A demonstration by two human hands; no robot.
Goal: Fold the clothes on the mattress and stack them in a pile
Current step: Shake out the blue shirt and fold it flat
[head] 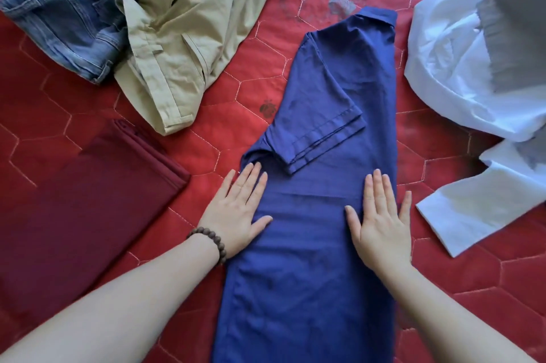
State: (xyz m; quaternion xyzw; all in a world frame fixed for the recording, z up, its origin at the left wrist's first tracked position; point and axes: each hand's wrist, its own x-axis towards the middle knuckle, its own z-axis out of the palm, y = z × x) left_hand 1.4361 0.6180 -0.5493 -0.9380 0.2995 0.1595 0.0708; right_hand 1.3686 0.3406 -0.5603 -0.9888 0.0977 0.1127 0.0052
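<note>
Far left on the red quilted mattress (236,91), the maroon garment (88,197) lay already folded flat and square, most likely the base of the pile. Above it, the blue jeans (71,8) and the beige trousers (183,34) sat heaped and overlapping, unfolded, apparently waiting their turn.

Then the left hand (236,212), a beaded bracelet (208,241) at its wrist: fingers straight and spread, palm flat, half on the mattress and half on the left edge of the blue shirt (325,156). It gripped nothing; it pressed, which read as smoothing and pinning the edge so the fold would keep.

Centre stage, the blue shirt itself lay lengthwise in front of the person, collar at the far end, hem running toward the bottom of the picture. It had been narrowed into a long strip, the short sleeves turned in and lying across the upper middle, hems showing as neat doubled lines. The cloth looked thin and smooth, with faint creases. The cross fold looked not yet made.

The right hand (381,215) lay flat too, fingers straight and slightly fanned, pressing the shirt's right side near its edge, holding nothing.

Far right, the white shirt (449,73) lay crumpled with a sleeve trailing, a grey piece (514,37) upon it, both unfolded.
</note>
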